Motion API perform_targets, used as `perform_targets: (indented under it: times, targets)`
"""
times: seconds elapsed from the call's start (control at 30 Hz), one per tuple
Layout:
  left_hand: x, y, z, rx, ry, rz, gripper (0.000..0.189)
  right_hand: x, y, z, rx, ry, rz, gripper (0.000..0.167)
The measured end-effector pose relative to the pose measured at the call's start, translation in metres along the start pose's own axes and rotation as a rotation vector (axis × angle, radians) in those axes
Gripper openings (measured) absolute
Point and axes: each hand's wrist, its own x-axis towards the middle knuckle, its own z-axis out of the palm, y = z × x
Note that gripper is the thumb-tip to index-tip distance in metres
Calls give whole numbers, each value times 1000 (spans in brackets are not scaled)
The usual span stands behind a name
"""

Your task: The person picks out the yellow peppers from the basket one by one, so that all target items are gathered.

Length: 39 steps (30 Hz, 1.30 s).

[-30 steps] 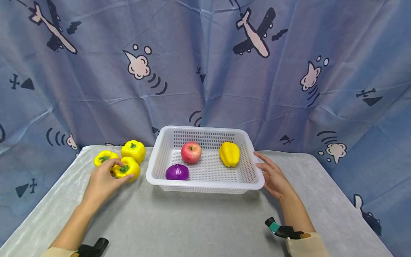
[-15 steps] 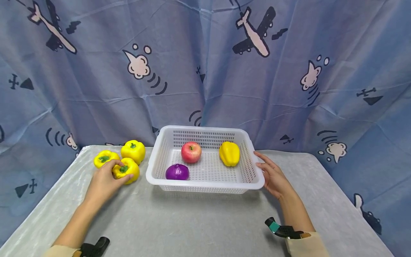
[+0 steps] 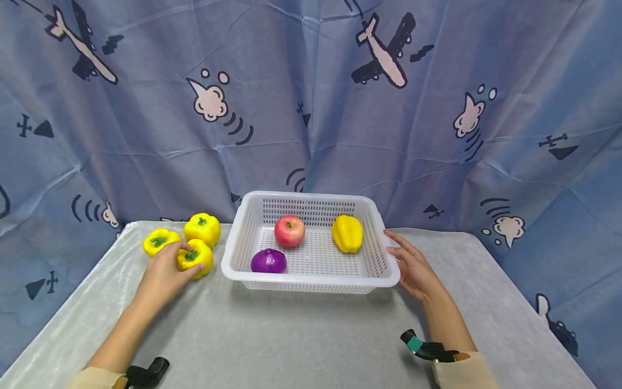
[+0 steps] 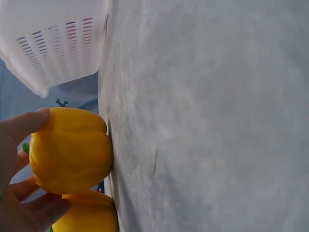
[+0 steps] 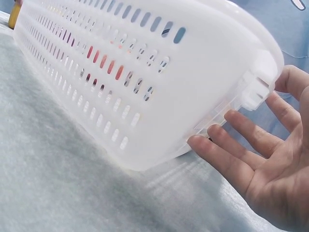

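My left hand holds a yellow bell pepper between thumb and fingers, at the left of the table. In the left wrist view the thumb lies on one side of this pepper and the fingers reach round past its green stem. Two more yellow bell peppers stand right behind it, one at the left and one at the back. My right hand touches the right end of a white perforated basket with its fingertips. The right wrist view shows these fingers fairly straight against the end wall.
Inside the basket are a red apple, a purple onion and another yellow bell pepper. A pale cloth covers the table. Behind it hangs a blue curtain with airplane prints.
My left hand has shifted the held pepper slightly toward me and then a little to the right. My right hand and the basket stay in place.
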Motion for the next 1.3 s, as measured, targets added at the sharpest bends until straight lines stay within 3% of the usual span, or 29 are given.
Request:
perform_targets:
  times: [0.53, 0.8, 1.0, 1.3]
  targets:
    - [0, 4, 0, 4, -13, 10, 41, 0, 0, 1, 11, -2, 4, 57]
    - [2, 9, -4, 6, -64, -11, 42, 1, -1, 1, 8, 26, 15, 58]
    - [8, 22, -12, 9, -79, -21, 43, 1, -2, 2, -4, 35, 27, 60]
    - [22, 54, -24, -4, -103, 7, 44, 0, -3, 2, -8, 36, 28, 60]
